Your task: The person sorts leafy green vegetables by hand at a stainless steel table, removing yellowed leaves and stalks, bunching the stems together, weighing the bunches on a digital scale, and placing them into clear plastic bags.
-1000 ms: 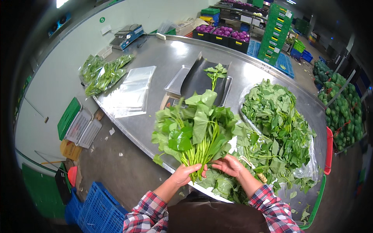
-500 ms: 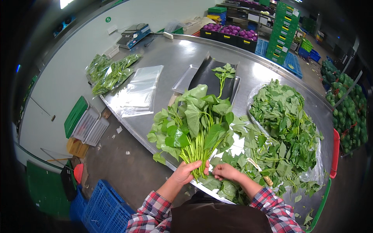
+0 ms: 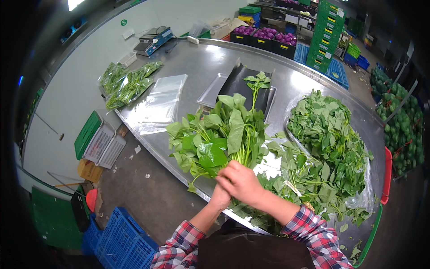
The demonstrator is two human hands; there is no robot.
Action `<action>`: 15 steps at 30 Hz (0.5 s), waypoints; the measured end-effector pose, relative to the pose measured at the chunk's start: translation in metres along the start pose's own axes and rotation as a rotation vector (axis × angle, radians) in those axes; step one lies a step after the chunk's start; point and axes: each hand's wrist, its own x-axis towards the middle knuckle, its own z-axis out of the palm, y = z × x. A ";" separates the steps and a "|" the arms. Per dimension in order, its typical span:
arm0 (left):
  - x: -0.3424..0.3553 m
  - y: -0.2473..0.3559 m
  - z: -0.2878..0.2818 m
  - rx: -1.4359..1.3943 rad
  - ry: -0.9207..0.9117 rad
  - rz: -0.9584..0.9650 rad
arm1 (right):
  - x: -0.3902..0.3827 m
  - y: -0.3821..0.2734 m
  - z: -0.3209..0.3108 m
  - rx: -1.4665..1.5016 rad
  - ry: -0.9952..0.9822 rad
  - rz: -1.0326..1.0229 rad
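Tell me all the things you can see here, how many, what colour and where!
Bunch of leafy greens: one, green, held up over the table's near edge.
Loose greens pile: one, green, on the table's right.
Table: one, shiny grey metal, centre.
Tray: one, black and grey, mid-table, a sprig on it.
Clear bags: a few, see-through, table's left.
Bagged greens: several, green, far left of the table.
Scale: one, grey, far corner.
Blue crate: one, floor, lower left.
Left hand: gripping the stems.
Right hand: over the left, on the stems.
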 end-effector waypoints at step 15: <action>-0.026 -0.002 0.014 -0.025 -0.114 -0.174 | -0.037 0.005 -0.029 0.379 -0.001 0.312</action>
